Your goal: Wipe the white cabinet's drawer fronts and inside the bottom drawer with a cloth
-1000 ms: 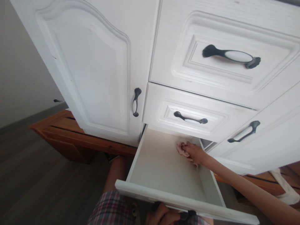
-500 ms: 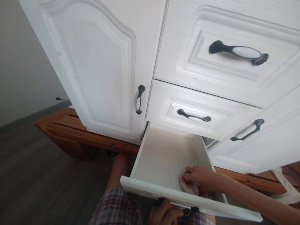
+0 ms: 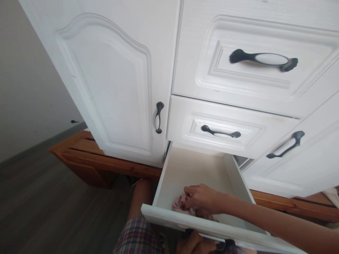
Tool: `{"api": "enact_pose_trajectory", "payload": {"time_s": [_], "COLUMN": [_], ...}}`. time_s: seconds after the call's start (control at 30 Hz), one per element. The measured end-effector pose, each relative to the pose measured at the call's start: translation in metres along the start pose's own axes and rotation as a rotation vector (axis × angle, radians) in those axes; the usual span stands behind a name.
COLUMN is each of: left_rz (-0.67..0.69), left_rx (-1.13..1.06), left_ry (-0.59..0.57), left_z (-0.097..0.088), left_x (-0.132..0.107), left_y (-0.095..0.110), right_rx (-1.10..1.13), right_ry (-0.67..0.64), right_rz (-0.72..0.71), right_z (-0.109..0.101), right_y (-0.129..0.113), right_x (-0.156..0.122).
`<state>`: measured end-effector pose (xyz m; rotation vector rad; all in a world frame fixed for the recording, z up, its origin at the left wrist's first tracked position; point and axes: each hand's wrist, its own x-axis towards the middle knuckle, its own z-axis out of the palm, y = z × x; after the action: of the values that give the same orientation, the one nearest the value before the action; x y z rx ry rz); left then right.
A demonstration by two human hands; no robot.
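Observation:
Inside the pulled-out white drawer [image 3: 196, 169], my right hand [image 3: 202, 199] is closed on a crumpled pinkish cloth [image 3: 182, 204]. The cloth rests near the drawer's front left corner, just behind the front panel, which hides its lower part. Below the panel, at the bottom edge of the view, my left hand [image 3: 194, 243] has its fingers curled round the drawer's dark handle [image 3: 225, 244]. Apart from the cloth and hand, nothing else shows in the visible part of the drawer.
Above the open drawer are a closed small drawer [image 3: 217, 128] and a larger closed drawer [image 3: 254, 60]. White cabinet doors [image 3: 116, 95] flank them. The cabinet stands on a brown wooden base [image 3: 106, 162]. A plaid-clad leg [image 3: 141, 236] is close beneath the drawer; pale fabric [image 3: 332, 195] lies far right.
My right hand has moved left across the drawer with the cloth, from the right side toward the front left corner. My left hand stays at the handle; the view has shifted slightly.

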<state>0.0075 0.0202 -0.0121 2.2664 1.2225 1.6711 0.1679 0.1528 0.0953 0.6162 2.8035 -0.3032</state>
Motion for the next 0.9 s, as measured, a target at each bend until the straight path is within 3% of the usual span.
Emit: {"api": "enact_pose_trajectory", "payload": {"time_s": [0.23,0.33,0.43,0.67,0.8,0.9], "left_rz": [-0.061,-0.064,-0.052,-0.008,-0.001,0.015], "left_rx": [0.115,0.16,0.187,0.233,0.271,0.282], "left_ry": [0.079,0.107,0.131,0.152,0.156,0.165], "left_z": [-0.029,-0.042,-0.042,-0.033,-0.036,-0.038], "left_x": [0.044,0.051,0.05,0.045,0.046,0.049], "left_y": [-0.13,-0.169,-0.183,-0.188,-0.19,-0.19], "right_rx": [0.074,0.032,-0.016,-0.042,-0.031,-0.002], "right_ry": [0.104,0.118,0.113,0.182,0.236,0.255], "right_rz": [-0.04,-0.004,0.036,0.135,0.279,0.419], "right_z": [0.003,0.004,0.001,-0.002,-0.004,-0.019], "right_y": [-0.016,-0.021,-0.021,0.001,0.033,0.066], "right_x": [0.059,0.07,0.074,0.078,0.083,0.091]}}
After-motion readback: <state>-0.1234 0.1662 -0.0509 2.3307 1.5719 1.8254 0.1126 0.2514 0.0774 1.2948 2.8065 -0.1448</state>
